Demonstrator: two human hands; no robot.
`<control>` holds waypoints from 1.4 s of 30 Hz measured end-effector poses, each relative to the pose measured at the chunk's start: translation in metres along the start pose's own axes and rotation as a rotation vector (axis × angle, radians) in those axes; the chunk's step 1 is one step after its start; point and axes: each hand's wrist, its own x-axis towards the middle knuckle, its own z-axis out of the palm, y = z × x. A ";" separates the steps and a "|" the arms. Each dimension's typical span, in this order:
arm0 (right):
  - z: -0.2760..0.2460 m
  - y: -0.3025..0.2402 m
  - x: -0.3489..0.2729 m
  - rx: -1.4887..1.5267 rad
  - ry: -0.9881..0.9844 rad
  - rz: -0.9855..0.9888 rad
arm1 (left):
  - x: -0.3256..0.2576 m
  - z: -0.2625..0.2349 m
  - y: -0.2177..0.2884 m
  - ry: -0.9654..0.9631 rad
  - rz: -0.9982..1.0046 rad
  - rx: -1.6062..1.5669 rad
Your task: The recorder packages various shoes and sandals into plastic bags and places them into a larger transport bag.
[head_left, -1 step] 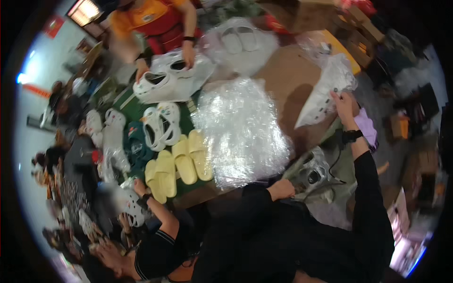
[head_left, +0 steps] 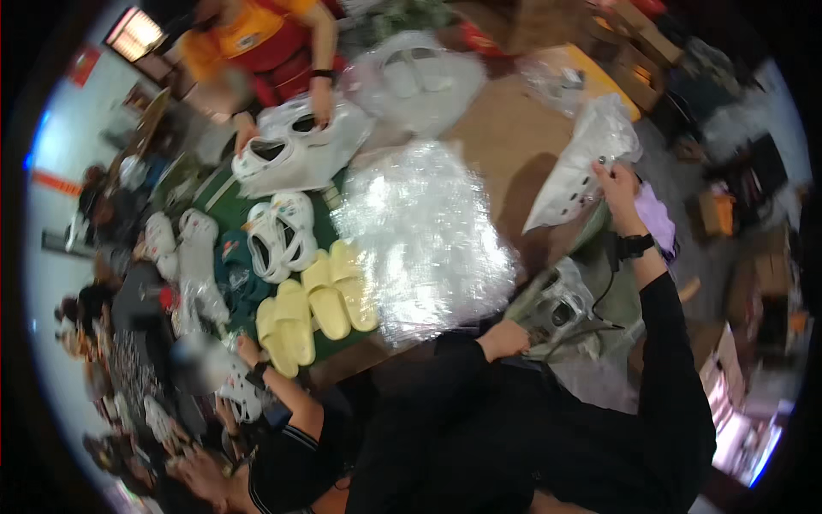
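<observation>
the right hand [head_left: 615, 184] is raised at the far right of the tabletop [head_left: 505, 137], fingers closed on a clear plastic bag [head_left: 578, 163] with a pale slipper inside. the left hand [head_left: 505, 338] rests low by the tabletop's near edge, closed on a grey bagged slipper [head_left: 556, 308]. a heap of clear bags [head_left: 424, 236] lies between, beside yellow slippers [head_left: 312, 313].

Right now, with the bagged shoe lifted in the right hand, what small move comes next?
Probably lower the bagged shoe onto the bare brown table: the right hand holds it raised, while the left hand rests on another grey shoe.
</observation>
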 end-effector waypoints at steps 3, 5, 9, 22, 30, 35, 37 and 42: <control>-0.014 -0.031 -0.068 -0.030 0.025 0.020 | -0.008 0.015 -0.003 -0.004 0.022 0.103; -0.038 -0.003 -0.108 -0.153 -0.025 -0.044 | -0.001 0.017 -0.004 -0.067 0.090 0.102; -0.027 0.044 -0.195 -0.381 0.054 -0.276 | 0.003 0.010 0.001 -0.059 0.135 0.173; -0.055 0.106 -0.205 -0.682 -0.639 0.211 | 0.008 0.001 0.006 -0.169 0.116 0.268; -0.064 0.160 -0.160 -0.596 -0.945 0.242 | -0.004 0.002 0.011 -0.077 0.044 0.261; -0.051 0.209 -0.123 -0.788 -0.522 0.373 | 0.005 0.021 0.013 0.047 0.069 0.257; -0.088 0.273 -0.121 -0.902 -0.347 0.278 | 0.030 0.022 0.022 0.030 0.093 0.276; -0.076 0.305 -0.153 -0.777 -0.312 0.499 | 0.015 0.033 0.026 0.102 -0.003 0.379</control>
